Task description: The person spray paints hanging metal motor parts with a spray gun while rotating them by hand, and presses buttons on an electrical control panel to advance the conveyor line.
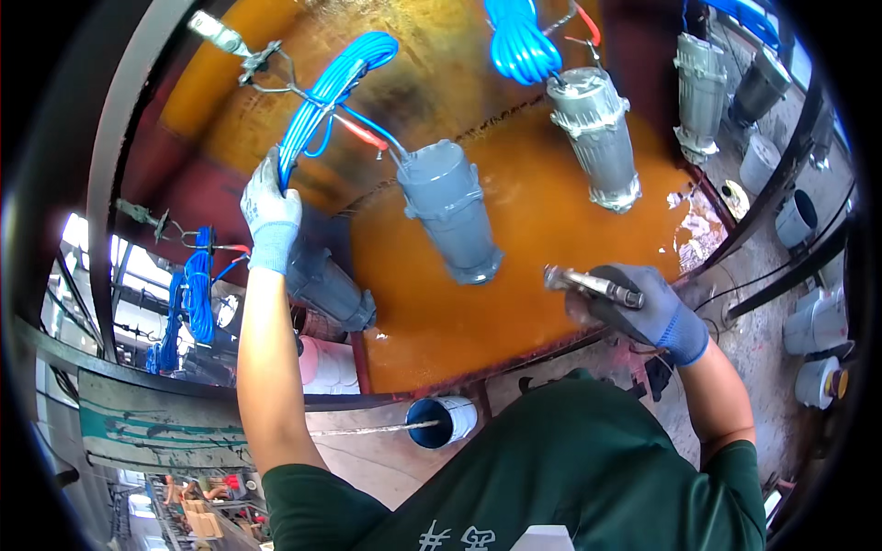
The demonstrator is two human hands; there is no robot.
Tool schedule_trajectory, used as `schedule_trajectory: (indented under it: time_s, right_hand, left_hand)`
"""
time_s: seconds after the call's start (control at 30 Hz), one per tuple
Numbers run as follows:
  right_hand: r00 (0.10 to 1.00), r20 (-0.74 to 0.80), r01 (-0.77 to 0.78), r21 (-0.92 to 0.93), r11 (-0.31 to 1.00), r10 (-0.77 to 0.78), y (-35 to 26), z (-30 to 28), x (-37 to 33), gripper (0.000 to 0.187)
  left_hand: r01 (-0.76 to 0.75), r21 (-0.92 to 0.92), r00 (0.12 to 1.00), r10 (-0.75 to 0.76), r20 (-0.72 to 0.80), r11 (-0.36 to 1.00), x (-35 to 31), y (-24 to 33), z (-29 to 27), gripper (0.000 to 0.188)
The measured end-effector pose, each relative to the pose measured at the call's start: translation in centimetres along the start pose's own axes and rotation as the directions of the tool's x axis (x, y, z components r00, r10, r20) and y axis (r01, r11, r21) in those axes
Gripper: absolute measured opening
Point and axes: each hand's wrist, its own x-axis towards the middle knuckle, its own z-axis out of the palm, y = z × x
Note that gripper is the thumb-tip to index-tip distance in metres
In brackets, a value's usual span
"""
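Note:
My gloved left hand (270, 207) is closed round the lower end of a coil of blue cable (317, 101) at upper left. The coil hangs with a grey motor-like cylinder (450, 211), probably a pump body, which has a red-sleeved hook (361, 131) by its top. In my gloved right hand (643, 308) is a metal spray gun (595, 286), held to the right of that cylinder and apart from it. The fingers under the gun are partly blurred. A second grey cylinder (326, 285) hangs beyond my left wrist.
Another cylinder (595, 138) with its own blue coil (521, 41) hangs at upper right. Behind them is a wide booth basin (524, 321) covered with orange-brown liquid. A bucket (455, 418) with a stick in it stands below the basin's front edge. Several pails line the right side.

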Motion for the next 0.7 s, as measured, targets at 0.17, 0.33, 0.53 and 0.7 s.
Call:
schedule_trajectory:
  time_s: [0.17,0.33,0.53,0.7]
  right_hand:
    - [0.953,-0.3,0.013,0.176,0.984,0.041,-2.4,-1.0,1.7,0.022]
    - [0.992,0.092,0.112,-0.307,0.945,-0.088,-5.1,-2.1,2.4,0.016]
    - [0.989,-0.055,0.11,-0.336,0.935,-0.136,-7.4,-1.7,4.6,0.018]
    - [0.997,0.052,0.071,-0.523,0.849,-0.052,-10.8,-1.0,5.5,0.019]
  left_hand:
    - [-0.11,-0.074,0.989,0.102,-0.109,0.991,-2.5,1.7,-1.7,0.071]
    - [-0.142,-0.184,0.979,0.111,-0.168,0.973,-4.3,3.6,-4.4,0.068]
    - [-0.183,-0.193,0.969,0.144,-0.202,0.964,-4.8,5.6,-5.5,0.064]
    - [-0.182,-0.205,0.965,0.134,-0.227,0.962,-5.5,7.1,-6.4,0.061]
